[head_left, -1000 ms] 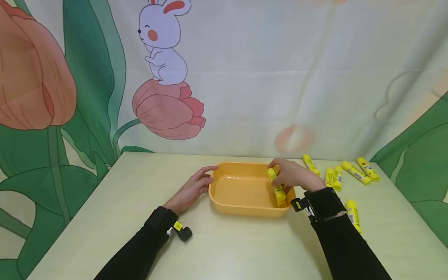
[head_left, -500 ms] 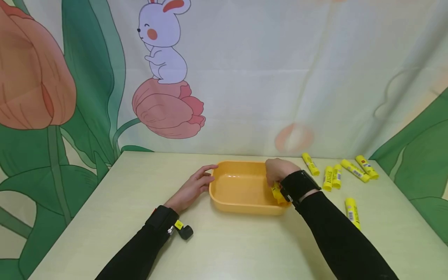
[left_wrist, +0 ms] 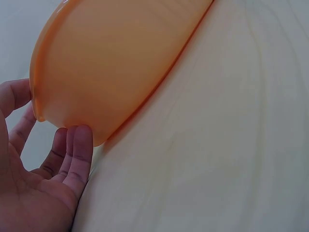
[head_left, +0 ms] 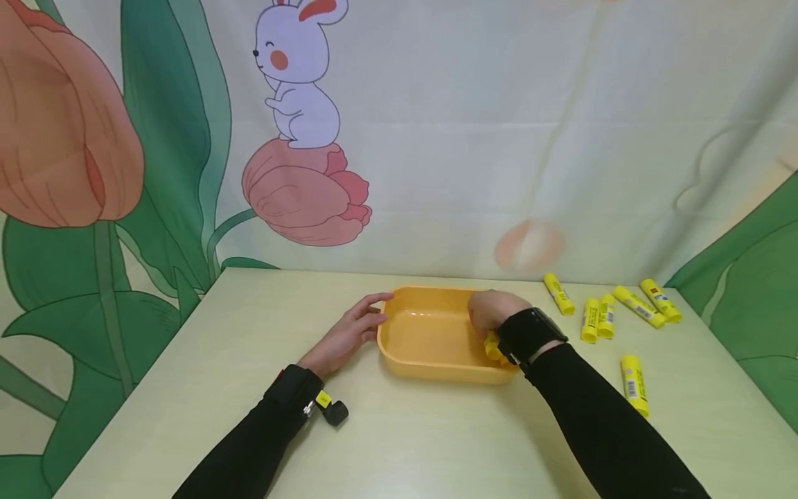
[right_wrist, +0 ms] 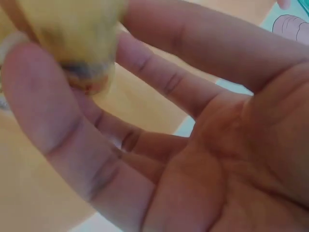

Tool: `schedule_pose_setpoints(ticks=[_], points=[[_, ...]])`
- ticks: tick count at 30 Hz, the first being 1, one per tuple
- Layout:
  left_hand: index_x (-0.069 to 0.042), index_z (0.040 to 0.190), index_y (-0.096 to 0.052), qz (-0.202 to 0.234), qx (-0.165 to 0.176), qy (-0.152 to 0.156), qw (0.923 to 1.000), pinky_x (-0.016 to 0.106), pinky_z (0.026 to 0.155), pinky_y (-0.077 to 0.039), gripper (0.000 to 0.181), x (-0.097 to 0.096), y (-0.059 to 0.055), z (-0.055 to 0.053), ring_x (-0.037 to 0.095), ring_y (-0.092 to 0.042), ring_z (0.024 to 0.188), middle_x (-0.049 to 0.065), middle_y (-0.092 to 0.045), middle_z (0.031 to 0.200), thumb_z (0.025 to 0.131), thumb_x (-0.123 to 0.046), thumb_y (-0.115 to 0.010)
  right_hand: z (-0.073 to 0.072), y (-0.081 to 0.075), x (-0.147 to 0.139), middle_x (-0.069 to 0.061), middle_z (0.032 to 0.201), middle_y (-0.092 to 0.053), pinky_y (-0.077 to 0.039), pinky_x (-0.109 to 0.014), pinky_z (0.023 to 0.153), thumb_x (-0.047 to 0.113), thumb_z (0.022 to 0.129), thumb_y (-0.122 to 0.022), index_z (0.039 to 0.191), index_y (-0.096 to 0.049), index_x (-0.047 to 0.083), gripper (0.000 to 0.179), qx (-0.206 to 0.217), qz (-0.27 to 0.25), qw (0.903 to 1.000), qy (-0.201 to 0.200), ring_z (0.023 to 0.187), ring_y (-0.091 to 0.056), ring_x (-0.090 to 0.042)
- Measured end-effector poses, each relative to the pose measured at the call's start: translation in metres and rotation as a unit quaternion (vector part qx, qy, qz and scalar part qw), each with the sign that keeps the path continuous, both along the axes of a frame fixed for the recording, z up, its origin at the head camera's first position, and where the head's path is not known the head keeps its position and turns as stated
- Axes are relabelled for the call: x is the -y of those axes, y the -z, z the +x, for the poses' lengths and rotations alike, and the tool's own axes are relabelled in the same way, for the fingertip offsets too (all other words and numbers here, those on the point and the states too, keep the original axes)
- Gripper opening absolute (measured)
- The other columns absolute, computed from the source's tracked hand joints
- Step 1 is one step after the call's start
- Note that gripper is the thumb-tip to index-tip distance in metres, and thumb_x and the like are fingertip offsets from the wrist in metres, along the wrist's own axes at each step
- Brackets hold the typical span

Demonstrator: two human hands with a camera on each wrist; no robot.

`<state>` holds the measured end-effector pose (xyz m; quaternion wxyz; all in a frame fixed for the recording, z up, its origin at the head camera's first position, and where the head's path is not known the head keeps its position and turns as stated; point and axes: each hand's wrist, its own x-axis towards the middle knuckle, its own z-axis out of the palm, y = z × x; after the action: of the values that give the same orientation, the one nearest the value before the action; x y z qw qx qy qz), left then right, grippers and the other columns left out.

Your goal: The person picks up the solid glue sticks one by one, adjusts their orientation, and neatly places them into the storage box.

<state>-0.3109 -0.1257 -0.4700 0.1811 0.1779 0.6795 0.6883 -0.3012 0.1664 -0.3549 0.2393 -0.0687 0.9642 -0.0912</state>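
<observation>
A yellow-orange plastic basin (head_left: 430, 371) stands on the table. My left hand (head_left: 341, 339) touches its left end from outside; in the left wrist view the fingertips (left_wrist: 82, 137) lie against the outer wall, and another digit meets the rim. Inside the basin's right end, my right hand (head_left: 495, 310) reaches down, palm hidden from the head view. There it holds a yellow glue stick (head_left: 492, 346), mostly covered by the hand and cuff. Up close, the right wrist view has the glue stick (right_wrist: 77, 36), blurred, between thumb and fingers. Something yellow, partly hidden, lies beside it.
Several yellow glue sticks lie on the table right of the basin: one glue stick (head_left: 558, 294) near the back edge, a pair (head_left: 589, 320) side by side, two (head_left: 639, 307) at the far right, and one (head_left: 634, 386) beside my right forearm. A printed curtain (head_left: 436, 173) hangs behind.
My right hand has turned over and lowered into the basin's right end with the glue stick, then shifted slightly. The left hand stays at the basin's left end.
</observation>
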Motion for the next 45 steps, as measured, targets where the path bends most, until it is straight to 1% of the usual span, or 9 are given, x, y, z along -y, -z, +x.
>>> schedule_pose_setpoints(ticks=[6,10,13,17,21,24,30,37,45], points=[[-0.022,0.153,-0.046,0.002,-0.005,0.005,1.0,0.031,0.099,-0.053,0.044,-0.002,-0.001,-0.001,0.031,-0.056,0.118,0.018,-0.047,0.138,0.11,-0.026,-0.053,0.001,0.001,-0.001,-0.01,0.084,-0.06,-0.046,-0.033,0.063,0.0,0.083,-0.072,0.085,-0.068,0.006,0.008,0.002,-0.001,0.9997,0.023,0.076,-0.057,-0.027],[-0.022,0.153,-0.046,0.0,-0.003,0.004,1.0,0.03,0.099,-0.053,0.043,-0.002,-0.002,-0.001,0.031,-0.056,0.118,0.018,-0.047,0.138,0.11,-0.025,-0.053,0.002,0.001,-0.001,-0.01,0.084,-0.06,-0.046,-0.033,0.066,0.0,0.085,-0.07,0.086,-0.068,0.005,0.006,0.004,-0.007,0.9997,0.025,0.079,-0.058,-0.027],[-0.023,0.153,-0.046,-0.005,-0.001,0.002,1.0,0.03,0.099,-0.052,0.043,-0.001,-0.001,0.0,0.031,-0.056,0.119,0.017,-0.047,0.139,0.11,-0.026,-0.053,0.001,0.002,0.0,-0.009,0.081,-0.059,-0.045,-0.031,0.062,0.0,0.085,-0.07,0.082,-0.067,0.006,0.008,0.004,0.007,0.9998,0.02,0.074,-0.057,-0.025],[-0.024,0.153,-0.047,-0.007,0.0,0.001,1.0,0.031,0.099,-0.052,0.043,0.0,0.001,0.0,0.031,-0.056,0.119,0.017,-0.046,0.139,0.11,-0.027,-0.054,-0.001,0.005,0.001,-0.008,0.079,-0.057,-0.043,-0.028,0.054,0.0,0.084,-0.069,0.08,-0.066,0.007,0.009,0.013,0.01,0.9994,0.032,0.063,-0.052,-0.021],[-0.023,0.153,-0.046,-0.004,-0.001,0.002,1.0,0.031,0.098,-0.052,0.044,-0.001,0.002,0.0,0.031,-0.055,0.118,0.017,-0.045,0.138,0.11,-0.026,-0.053,0.0,0.005,0.0,-0.007,0.076,-0.056,-0.041,-0.024,0.048,0.0,0.085,-0.068,0.086,-0.068,0.004,0.004,0.023,-0.002,0.999,0.039,0.052,-0.046,-0.016],[-0.023,0.154,-0.046,-0.003,-0.001,0.002,1.0,0.031,0.098,-0.052,0.044,-0.001,0.0,0.001,0.031,-0.055,0.118,0.018,-0.045,0.138,0.11,-0.026,-0.053,-0.001,0.003,-0.001,-0.007,0.075,-0.057,-0.04,-0.022,0.048,0.0,0.088,-0.066,0.088,-0.07,0.004,0.006,0.031,0.004,0.9992,0.025,0.047,-0.045,-0.013],[-0.023,0.153,-0.046,-0.004,0.001,0.0,1.0,0.03,0.098,-0.052,0.044,-0.001,0.0,0.001,0.031,-0.055,0.119,0.017,-0.046,0.139,0.11,-0.025,-0.052,-0.001,0.001,0.0,-0.007,0.079,-0.058,-0.042,-0.021,0.049,-0.001,0.094,-0.064,0.094,-0.074,0.006,0.012,0.042,0.007,0.9991,0.007,0.049,-0.047,-0.011],[-0.023,0.154,-0.045,-0.005,-0.002,0.001,1.0,0.03,0.097,-0.053,0.045,-0.001,0.001,0.002,0.03,-0.055,0.118,0.017,-0.045,0.14,0.11,-0.026,-0.053,0.001,0.0,-0.002,-0.01,0.086,-0.06,-0.043,-0.022,0.05,0.002,0.096,-0.063,0.1,-0.073,0.007,0.013,0.045,-0.018,0.9981,0.037,0.05,-0.048,-0.013],[-0.023,0.154,-0.046,-0.002,-0.002,0.001,1.0,0.03,0.097,-0.053,0.044,-0.001,0.0,0.001,0.03,-0.055,0.119,0.017,-0.044,0.141,0.11,-0.025,-0.053,0.003,-0.006,-0.007,-0.01,0.086,-0.059,-0.045,-0.021,0.05,0.001,0.097,-0.061,0.105,-0.073,0.006,0.015,0.043,-0.031,0.9984,0.022,0.05,-0.05,-0.014]])
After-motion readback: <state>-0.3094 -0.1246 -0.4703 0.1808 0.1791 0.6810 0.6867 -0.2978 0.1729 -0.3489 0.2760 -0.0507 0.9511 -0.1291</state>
